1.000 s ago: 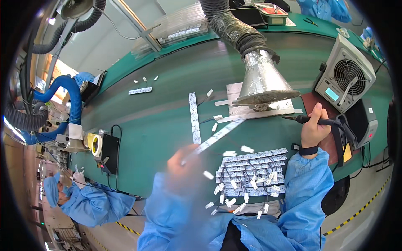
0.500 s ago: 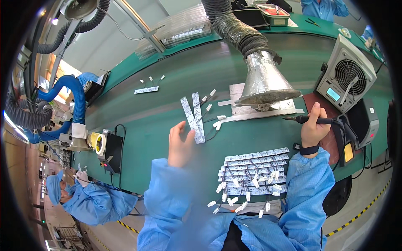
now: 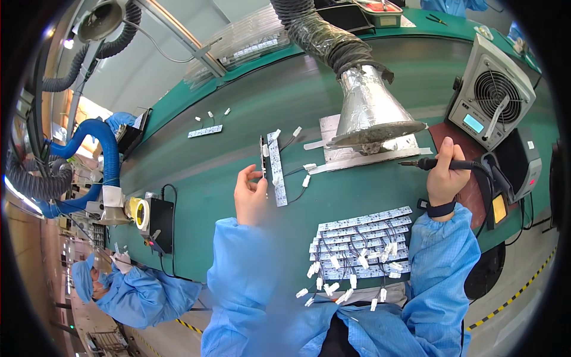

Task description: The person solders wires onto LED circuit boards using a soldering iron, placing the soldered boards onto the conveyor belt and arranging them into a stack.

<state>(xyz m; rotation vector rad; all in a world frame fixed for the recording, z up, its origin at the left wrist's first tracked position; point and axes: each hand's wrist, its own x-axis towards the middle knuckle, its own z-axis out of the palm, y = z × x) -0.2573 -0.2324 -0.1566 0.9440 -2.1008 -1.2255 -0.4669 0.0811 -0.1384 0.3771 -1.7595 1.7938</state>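
- The left hand (image 3: 250,196) sits left of centre in the frame, palm turned inward, its fingers (image 3: 260,185) pinched on the lower end of a narrow strip board (image 3: 262,156) standing on edge.
- A second white strip (image 3: 276,168) lies flat on the green worktop (image 3: 196,172), just beside the held one.
- The right hand (image 3: 445,172) is raised at the right of the frame, fist curled around a black soldering iron (image 3: 437,163), tip pointing left toward the metal fume hood (image 3: 372,110).
- A stack of wired strips (image 3: 363,244) lies at lower centre.
- Compared with half a second ago, the left hand is more upright and the two strips are straighter; the right hand has not shifted.
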